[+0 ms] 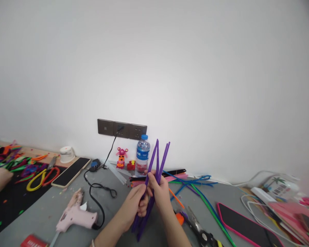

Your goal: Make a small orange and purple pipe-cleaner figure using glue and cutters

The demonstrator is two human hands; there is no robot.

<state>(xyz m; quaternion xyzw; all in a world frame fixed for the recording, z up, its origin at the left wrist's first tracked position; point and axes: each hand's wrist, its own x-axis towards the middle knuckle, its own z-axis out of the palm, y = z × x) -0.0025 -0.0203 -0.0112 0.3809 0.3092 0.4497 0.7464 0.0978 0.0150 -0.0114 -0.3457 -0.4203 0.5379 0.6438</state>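
Several purple pipe cleaners stand up at a slant between my two hands, their upper ends spread apart and their lower ends below my fists. My left hand is closed round them on the left side. Higher and to the right, my right hand pinches the same stems, thumb on top. Behind my hands lie pink and black pipe cleaners, and blue ones spread to the right. Just right of my right forearm are pliers.
A pink glue gun, a phone and scissors lie at left, near another person's hand. A water bottle and small figure stand by the wall. A pink-edged phone lies at right.
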